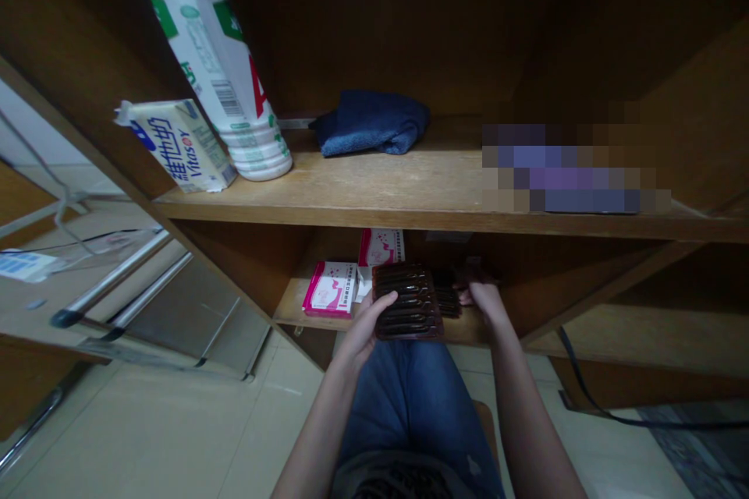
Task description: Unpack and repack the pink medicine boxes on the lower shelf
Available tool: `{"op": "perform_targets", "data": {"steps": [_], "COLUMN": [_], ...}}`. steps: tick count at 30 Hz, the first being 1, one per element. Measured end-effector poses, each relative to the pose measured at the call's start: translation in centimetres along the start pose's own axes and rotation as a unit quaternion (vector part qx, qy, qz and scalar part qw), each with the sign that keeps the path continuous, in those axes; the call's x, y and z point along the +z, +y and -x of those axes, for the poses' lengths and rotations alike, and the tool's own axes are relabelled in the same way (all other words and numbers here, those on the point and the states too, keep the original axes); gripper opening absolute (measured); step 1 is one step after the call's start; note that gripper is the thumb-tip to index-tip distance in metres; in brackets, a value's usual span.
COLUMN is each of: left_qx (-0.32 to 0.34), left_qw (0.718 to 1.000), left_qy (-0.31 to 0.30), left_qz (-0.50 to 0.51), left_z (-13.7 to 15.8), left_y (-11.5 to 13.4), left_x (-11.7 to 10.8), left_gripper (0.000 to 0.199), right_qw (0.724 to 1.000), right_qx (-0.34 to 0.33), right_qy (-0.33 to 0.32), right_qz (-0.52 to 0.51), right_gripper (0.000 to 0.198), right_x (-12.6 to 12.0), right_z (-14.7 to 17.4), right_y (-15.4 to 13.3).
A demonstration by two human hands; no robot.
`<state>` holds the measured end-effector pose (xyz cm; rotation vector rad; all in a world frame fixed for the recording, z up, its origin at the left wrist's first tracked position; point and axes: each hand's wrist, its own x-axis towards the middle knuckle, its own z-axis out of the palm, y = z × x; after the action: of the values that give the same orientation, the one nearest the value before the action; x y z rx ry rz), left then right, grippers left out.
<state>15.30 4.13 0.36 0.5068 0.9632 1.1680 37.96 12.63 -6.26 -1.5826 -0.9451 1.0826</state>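
Observation:
My left hand [363, 334] is closed on the left edge of a clear plastic tray of dark brown vials [408, 302], its thumb on top. Several long vials lie side by side in it. Just right of and behind this tray, a second tray of brown vials [448, 298] sits partly covered on the lower shelf. At its right edge is my right hand [480, 293], the fingers dim and slightly blurred; they appear closed on that edge. Left of the trays are a pink and white box [331, 288] and another pink and white box [381, 247].
On the upper shelf [374, 191] stand a Vitasoy carton [182, 146] and a tall white bottle [219, 70], with a folded blue cloth [371, 123] nearby. A pixelated patch hides something at right. A metal-framed stand [146, 296] is at left; a black cable [608, 409] runs at right.

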Motion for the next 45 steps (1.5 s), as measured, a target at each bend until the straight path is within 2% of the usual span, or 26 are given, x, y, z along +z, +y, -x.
{"op": "perform_targets", "data": {"steps": [6, 11, 16, 22, 24, 28, 30, 32, 34, 36, 39, 42, 45], "left_qx": [-0.007, -0.007, -0.005, -0.002, -0.002, -0.014, -0.014, -0.009, -0.002, 0.004, 0.01, 0.024, 0.039], "left_qw": [1.0, 1.0, 1.0, 0.999, 0.999, 0.996, 0.994, 0.993, 0.992, 0.991, 0.99, 0.99, 0.989], "left_qy": [0.003, 0.0, -0.012, -0.031, -0.044, -0.075, -0.093, -0.105, -0.108, -0.107, -0.105, -0.101, -0.1], "left_qz": [0.005, 0.003, -0.012, -0.016, -0.022, -0.041, -0.05, -0.058, -0.069, -0.081, -0.089, -0.094, -0.106], "left_z": [0.1, 0.0, 0.0, 0.2, 0.4, 1.0, 1.2, 1.3, 1.2, 1.1, 0.9, 0.8, 0.6], "left_y": [0.2, 0.1, 0.0, 0.0, 0.0, 0.3, 0.4, 0.4, 0.4, 0.2, 0.0, -0.2, -0.3], "left_x": [0.2, 0.0, 0.1, 0.2, 0.2, 0.0, 0.0, 0.0, -0.1, -0.1, -0.2, -0.2, -0.3], "left_gripper": [0.037, 0.039, 0.041, 0.038, 0.037, 0.039, 0.043, 0.045, 0.046, 0.048, 0.053, 0.053, 0.052], "right_qw": [0.986, 0.971, 0.974, 0.979, 0.968, 0.914, 0.905, 0.919, 0.946, 0.964, 0.965, 0.96, 0.951], "right_qx": [-0.055, -0.081, -0.102, -0.17, -0.193, -0.245, -0.263, -0.279, -0.278, -0.259, -0.239, -0.218, -0.199], "right_qy": [0.035, 0.075, 0.064, 0.078, 0.101, 0.129, 0.122, 0.113, 0.092, 0.054, -0.016, -0.088, -0.142], "right_qz": [0.155, 0.214, 0.193, 0.077, 0.126, 0.297, 0.311, 0.254, 0.137, 0.006, -0.108, -0.153, -0.191], "right_gripper": [0.013, 0.013, 0.025, 0.04, 0.038, 0.025, 0.023, 0.019, 0.019, 0.029, 0.034, 0.018, 0.024], "right_x": [-0.9, -0.7, -0.3, 0.3, 0.3, 0.4, 0.7, 1.0, 1.4, 1.7, 2.0, 2.2, 2.5], "right_z": [-1.9, -1.0, 1.1, 3.7, 4.1, 4.5, 4.6, 4.9, 5.3, 5.7, 6.4, 7.1, 7.7], "right_y": [-0.1, 0.0, -0.4, -2.2, -3.1, -4.9, -5.7, -6.3, -6.7, -7.0, -7.2, -7.0, -6.6]}}
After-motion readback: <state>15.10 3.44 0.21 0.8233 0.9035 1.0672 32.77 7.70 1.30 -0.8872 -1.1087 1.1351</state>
